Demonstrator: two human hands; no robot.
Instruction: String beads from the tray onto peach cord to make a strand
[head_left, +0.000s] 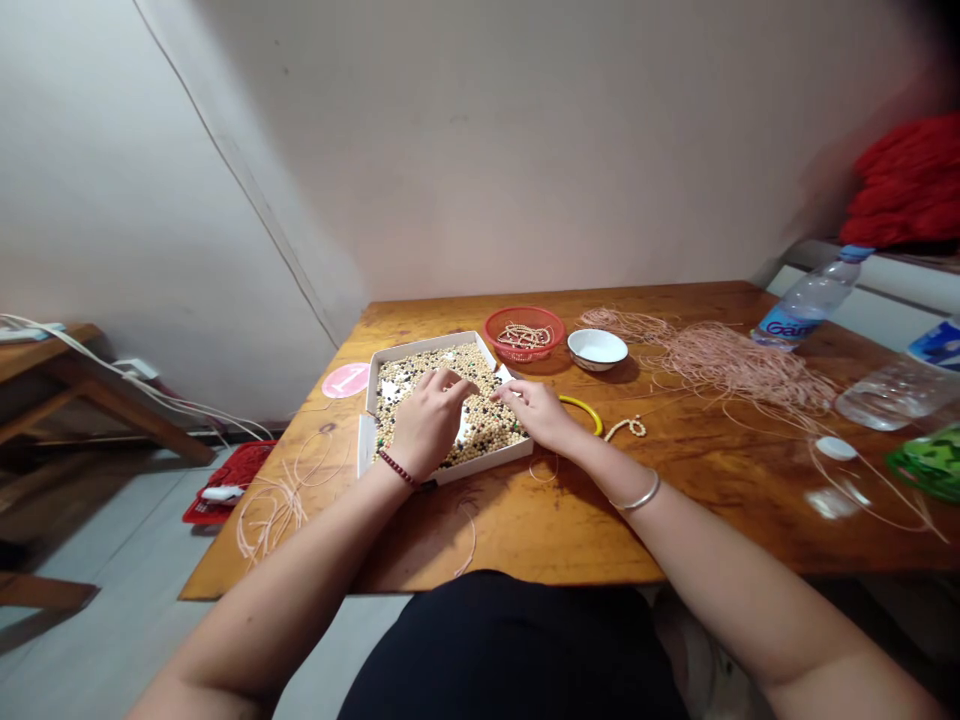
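A shallow white box (491,462) holds many small cream and dark beads (420,365). Over its middle is my left hand (431,418), fingers bent and thumb side toward the right; whatever is between the fingertips is too small to make out. My right hand (541,412) is at the box's right edge with thumb and forefinger pinched together, and I cannot make out what they hold. A yellow ring-shaped piece (585,410) lies just right of that hand, beside a short string of cream beads (628,428).
Behind the box stand a red basket (525,352) with beaded strings and a white bowl (598,350). Pink cord (750,365) spreads across the right, near a plastic bottle (814,300). Loose cords (274,515) and a pink disc (346,380) lie left on the wooden table (600,540).
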